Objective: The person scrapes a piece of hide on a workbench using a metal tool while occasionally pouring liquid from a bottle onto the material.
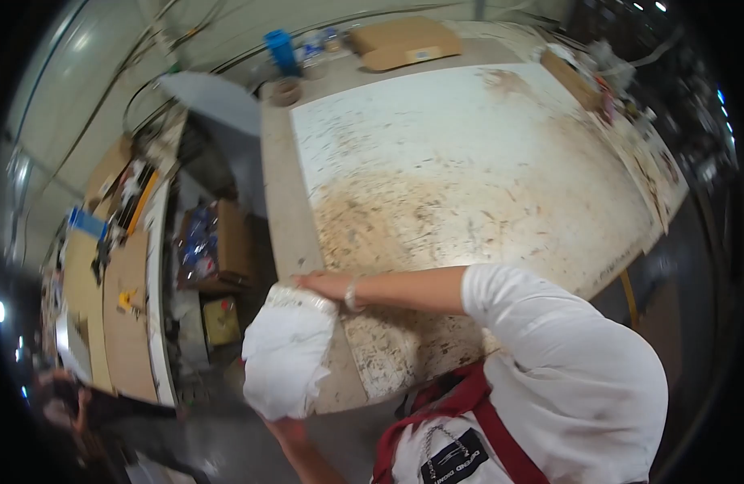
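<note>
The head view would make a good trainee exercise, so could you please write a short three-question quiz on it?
1. True or false: the blue container stands to the left of the cardboard piece on the table.
2. Which hand is at the upper end of the white bundle? (a) left (b) right
3. Fill in the colour: the straps over the white shirt are ____.

Key:
1. True.
2. (b): the right hand; the left hand is at the lower end.
3. Red.
</note>
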`<control>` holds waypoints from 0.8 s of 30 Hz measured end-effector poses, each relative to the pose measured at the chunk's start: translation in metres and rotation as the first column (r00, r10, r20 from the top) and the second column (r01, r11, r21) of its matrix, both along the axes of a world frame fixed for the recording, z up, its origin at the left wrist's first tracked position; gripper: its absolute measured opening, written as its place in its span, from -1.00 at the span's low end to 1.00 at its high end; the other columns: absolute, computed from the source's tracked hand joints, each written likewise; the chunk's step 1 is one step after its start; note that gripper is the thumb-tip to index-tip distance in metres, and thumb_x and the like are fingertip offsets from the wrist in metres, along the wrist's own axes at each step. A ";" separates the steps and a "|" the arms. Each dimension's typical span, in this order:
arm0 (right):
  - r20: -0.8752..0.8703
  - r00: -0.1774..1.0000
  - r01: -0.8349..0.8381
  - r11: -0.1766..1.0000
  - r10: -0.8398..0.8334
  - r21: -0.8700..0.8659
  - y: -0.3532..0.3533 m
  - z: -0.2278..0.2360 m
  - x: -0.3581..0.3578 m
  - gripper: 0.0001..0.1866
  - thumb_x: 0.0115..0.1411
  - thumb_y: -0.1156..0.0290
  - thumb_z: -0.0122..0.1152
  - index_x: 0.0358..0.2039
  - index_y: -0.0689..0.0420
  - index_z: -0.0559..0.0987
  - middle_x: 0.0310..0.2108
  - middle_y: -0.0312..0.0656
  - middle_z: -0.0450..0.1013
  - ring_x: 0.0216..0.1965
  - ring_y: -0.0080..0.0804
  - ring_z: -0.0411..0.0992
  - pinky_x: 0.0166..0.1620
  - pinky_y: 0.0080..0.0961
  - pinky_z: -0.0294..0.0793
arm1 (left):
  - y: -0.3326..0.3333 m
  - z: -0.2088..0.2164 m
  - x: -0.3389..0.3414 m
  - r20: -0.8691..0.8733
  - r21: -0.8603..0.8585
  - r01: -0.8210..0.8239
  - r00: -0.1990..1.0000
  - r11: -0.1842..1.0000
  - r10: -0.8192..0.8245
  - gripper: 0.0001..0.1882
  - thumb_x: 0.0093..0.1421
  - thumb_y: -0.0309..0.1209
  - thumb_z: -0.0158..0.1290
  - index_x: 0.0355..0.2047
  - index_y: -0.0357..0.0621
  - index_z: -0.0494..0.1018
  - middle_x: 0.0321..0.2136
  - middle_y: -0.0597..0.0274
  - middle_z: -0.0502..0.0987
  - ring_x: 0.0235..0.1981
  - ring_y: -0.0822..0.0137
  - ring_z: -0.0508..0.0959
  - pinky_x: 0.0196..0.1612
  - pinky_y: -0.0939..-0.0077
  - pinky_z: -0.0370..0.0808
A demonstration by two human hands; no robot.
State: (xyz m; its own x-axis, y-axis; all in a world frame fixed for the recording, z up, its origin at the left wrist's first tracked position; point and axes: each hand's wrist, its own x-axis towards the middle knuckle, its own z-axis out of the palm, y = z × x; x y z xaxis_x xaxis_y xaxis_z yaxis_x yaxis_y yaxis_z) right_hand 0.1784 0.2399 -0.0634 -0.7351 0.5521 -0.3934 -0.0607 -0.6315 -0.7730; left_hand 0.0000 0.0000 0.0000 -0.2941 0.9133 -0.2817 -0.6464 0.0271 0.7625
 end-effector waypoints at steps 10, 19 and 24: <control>0.085 0.994 0.061 0.991 -0.072 0.123 0.040 0.051 -0.009 -0.32 0.14 -0.22 -0.16 -0.04 0.13 0.48 0.00 -0.15 0.36 0.01 -0.36 0.31 0.06 -0.51 0.22 | 0.100 0.001 0.009 -0.046 0.162 0.316 0.949 0.935 -0.312 -0.43 0.28 -0.08 -0.29 0.20 -0.14 0.04 0.16 0.13 0.16 0.16 0.18 0.22 0.19 0.17 0.16; -0.080 0.994 0.081 0.985 -0.069 0.151 -0.006 0.122 0.015 -0.35 0.18 -0.18 -0.19 -0.03 0.13 0.45 -0.06 -0.20 0.41 -0.07 -0.42 0.36 -0.02 -0.53 0.30 | 0.113 0.021 0.069 -0.043 0.156 0.421 0.907 0.894 -0.420 -0.43 0.28 -0.07 -0.28 0.19 -0.15 0.05 0.15 0.13 0.18 0.15 0.17 0.23 0.18 0.16 0.18; -0.151 0.958 0.262 0.960 -0.245 0.098 -0.071 0.102 0.080 -0.35 0.07 -0.25 -0.05 -0.12 0.06 0.51 -0.16 -0.29 0.45 -0.15 -0.48 0.37 -0.06 -0.50 0.30 | 0.103 0.041 0.156 -0.018 0.164 0.564 0.822 0.809 -0.569 -0.42 0.27 -0.06 -0.28 0.18 -0.15 0.06 0.15 0.13 0.19 0.14 0.16 0.24 0.17 0.16 0.19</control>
State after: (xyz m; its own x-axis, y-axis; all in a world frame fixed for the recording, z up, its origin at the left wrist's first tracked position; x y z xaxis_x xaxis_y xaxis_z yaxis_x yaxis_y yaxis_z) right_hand 0.2584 0.1689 0.0388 -0.6071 0.7629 -0.2224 -0.3165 -0.4889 -0.8129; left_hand 0.1564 0.1026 0.0408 0.2953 0.9475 -0.1227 -0.5765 0.2791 0.7679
